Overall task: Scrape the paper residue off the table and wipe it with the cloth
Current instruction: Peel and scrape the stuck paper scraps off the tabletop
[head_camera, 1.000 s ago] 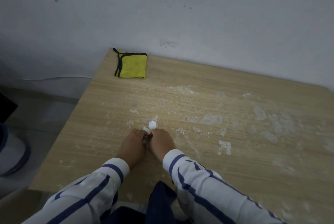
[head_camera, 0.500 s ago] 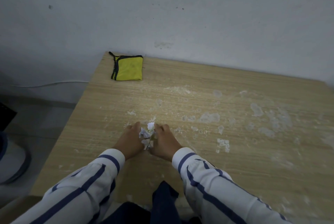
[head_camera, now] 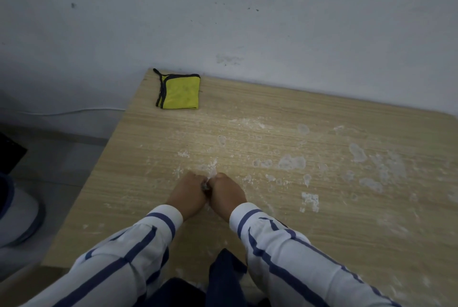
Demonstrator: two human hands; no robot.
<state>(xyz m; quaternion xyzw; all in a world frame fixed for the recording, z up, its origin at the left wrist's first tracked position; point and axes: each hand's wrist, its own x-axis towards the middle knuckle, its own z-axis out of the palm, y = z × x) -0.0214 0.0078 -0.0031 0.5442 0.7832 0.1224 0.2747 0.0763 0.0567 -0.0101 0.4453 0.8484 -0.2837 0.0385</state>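
Observation:
On the wooden table (head_camera: 272,232) my left hand (head_camera: 188,192) and my right hand (head_camera: 228,195) are pressed side by side, knuckles forward and fingers curled. Between them shows a bit of a small dark scraper (head_camera: 204,186), which both hands grip; most of it is hidden. White paper residue (head_camera: 291,161) is stuck in patches ahead of and to the right of my hands, with a thicker flake (head_camera: 309,200) near my right wrist. The folded yellow cloth (head_camera: 179,92) with dark trim lies at the table's far left corner, well away from both hands.
The table's far edge meets a pale wall (head_camera: 247,22). Its left edge drops to the floor, where a white cable (head_camera: 74,111) runs along the wall and a dark round object (head_camera: 19,212) sits at the far left.
The loose white paper scraps seen between my hands half a second ago are out of sight. My hands have closed tightly together and pushed slightly forward.

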